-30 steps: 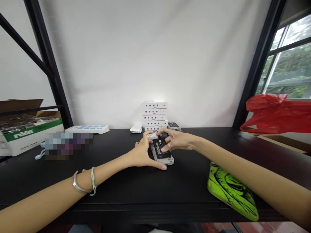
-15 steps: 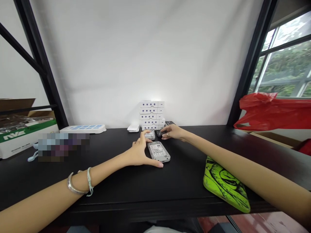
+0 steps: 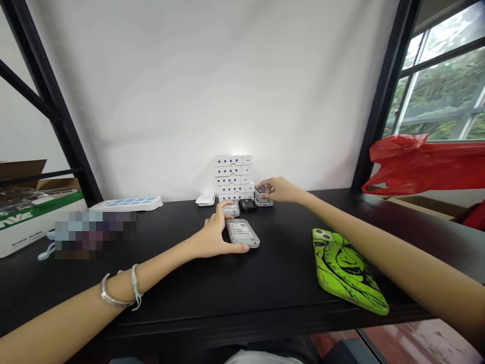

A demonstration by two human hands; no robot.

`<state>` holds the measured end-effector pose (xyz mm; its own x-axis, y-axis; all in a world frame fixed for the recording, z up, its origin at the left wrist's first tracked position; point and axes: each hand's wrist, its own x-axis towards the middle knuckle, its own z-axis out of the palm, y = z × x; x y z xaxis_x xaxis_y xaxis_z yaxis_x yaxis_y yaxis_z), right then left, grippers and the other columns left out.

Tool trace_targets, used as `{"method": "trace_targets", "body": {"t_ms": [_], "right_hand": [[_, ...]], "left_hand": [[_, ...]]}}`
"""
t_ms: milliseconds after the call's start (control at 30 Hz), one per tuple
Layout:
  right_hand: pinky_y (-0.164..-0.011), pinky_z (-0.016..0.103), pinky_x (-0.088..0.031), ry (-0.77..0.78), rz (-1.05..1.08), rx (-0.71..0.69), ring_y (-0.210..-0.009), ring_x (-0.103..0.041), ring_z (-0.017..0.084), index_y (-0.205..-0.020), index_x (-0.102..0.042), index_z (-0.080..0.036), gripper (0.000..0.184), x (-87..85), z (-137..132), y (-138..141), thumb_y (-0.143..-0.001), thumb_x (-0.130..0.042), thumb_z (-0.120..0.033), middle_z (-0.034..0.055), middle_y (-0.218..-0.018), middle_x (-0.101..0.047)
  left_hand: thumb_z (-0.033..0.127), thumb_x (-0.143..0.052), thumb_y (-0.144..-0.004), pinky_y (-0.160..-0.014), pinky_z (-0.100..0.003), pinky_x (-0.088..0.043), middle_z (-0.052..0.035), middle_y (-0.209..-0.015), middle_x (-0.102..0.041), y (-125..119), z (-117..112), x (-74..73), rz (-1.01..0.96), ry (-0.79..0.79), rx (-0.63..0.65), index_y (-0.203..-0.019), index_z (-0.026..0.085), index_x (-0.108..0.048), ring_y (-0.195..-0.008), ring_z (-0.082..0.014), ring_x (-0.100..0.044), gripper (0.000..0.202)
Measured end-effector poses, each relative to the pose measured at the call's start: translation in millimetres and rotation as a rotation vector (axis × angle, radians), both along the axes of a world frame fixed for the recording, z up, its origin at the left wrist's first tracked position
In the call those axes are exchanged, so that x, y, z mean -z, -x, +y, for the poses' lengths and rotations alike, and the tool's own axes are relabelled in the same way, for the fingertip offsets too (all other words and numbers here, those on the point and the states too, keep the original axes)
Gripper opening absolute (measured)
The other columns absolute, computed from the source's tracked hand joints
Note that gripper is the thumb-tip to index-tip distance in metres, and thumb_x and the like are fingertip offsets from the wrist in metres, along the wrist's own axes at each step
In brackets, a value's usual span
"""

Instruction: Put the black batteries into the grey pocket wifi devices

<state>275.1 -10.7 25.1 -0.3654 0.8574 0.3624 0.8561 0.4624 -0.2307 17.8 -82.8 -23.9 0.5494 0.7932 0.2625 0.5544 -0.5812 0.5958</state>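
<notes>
**Both hands on grey phones, black desk**

L hand (image 3: 215, 238) open, not gripping, fingers spread either side of near grey phone (image 3: 242, 233) (QR sticker up), thumb tip at its lower edge, index tip by small grey phone (image 3: 231, 209). R hand (image 3: 273, 190) reaches far side, fingers curled down grasping back phone (image 3: 264, 198), which sits just right of white box stack (image 3: 232, 177). Black battery (image 3: 247, 205) lies flat between small grey phone & back phone. Also on desk (image 3: 189, 298): green phone case (image 3: 346, 270) to the right, white power strip (image 3: 125, 203) to the left. Red plastic bag (image 3: 420, 167) hangs far right, by window (image 3: 443, 86).
</notes>
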Motion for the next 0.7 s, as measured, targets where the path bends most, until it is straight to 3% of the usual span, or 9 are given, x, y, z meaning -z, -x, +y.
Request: {"method": "trace_targets", "body": {"t_ms": [133, 367, 500, 567, 700], "right_hand": [[-0.064, 0.025, -0.043, -0.031, 0.09, 0.105, -0.07, -0.061, 0.017, -0.096, -0.067, -0.015, 0.025, -17.1, 0, -22, -0.074, -0.06, -0.024, 0.0039, -0.074, -0.067], [-0.059, 0.024, -0.042, 0.041, 0.137, 0.231, -0.062, -0.059, 0.015, -0.087, -0.066, -0.014, 0.019, -5.9, 12, -36, -0.075, -0.061, -0.027, 0.0033, -0.068, -0.065], [-0.055, 0.024, -0.042, 0.08, 0.19, 0.302, -0.057, -0.058, 0.015, -0.084, -0.065, -0.013, 0.019, 4.9, 25, -35, -0.078, -0.06, -0.031, 0.004, -0.061, -0.063], [-0.05, 0.023, -0.042, 0.129, 0.229, 0.323, -0.052, -0.057, 0.014, -0.08, -0.063, -0.013, 0.023, 10.7, 33, -30, -0.081, -0.057, -0.035, 0.0039, -0.056, -0.061], [-0.042, 0.024, -0.039, 0.21, 0.318, 0.391, -0.045, -0.052, 0.014, -0.066, -0.059, -0.013, 0.031, 19.5, 51, -19, -0.077, -0.063, -0.041, 0.0033, -0.047, -0.053]], "left_hand": [[0.049, -0.07, -0.068, -0.102, -0.051, -0.03, -0.0153, -0.126, -0.047, 2, 31, -1.9, -0.159, -0.019, 0.004, -0.13, 0.025, -0.012, -0.12, -0.0289, -0.043, 0.088], [0.052, -0.071, -0.066, -0.099, -0.048, -0.036, -0.0164, -0.124, -0.046, 2, 91, -3.3, -0.069, -0.101, -0.029, -0.132, 0.025, -0.01, -0.121, -0.0284, -0.044, 0.094], [0.053, -0.07, -0.067, -0.093, -0.048, -0.042, -0.0193, -0.126, -0.04, 7, 101, -1.3, -0.041, -0.148, -0.035, -0.133, 0.023, -0.006, -0.112, -0.0283, -0.051, 0.097], [0.052, -0.067, -0.069, -0.096, -0.049, -0.039, -0.0184, -0.13, -0.037, 9, 100, -0.9, -0.021, -0.194, -0.032, -0.133, 0.023, -0.008, -0.116, -0.0289, -0.048, 0.091], [0.044, -0.059, -0.078, -0.104, -0.047, -0.031, -0.0076, -0.133, -0.041, 10, 91, -2.0, 0.059, -0.276, 0.03, -0.13, 0.029, -0.024, -0.123, -0.0269, -0.04, 0.064]]}}
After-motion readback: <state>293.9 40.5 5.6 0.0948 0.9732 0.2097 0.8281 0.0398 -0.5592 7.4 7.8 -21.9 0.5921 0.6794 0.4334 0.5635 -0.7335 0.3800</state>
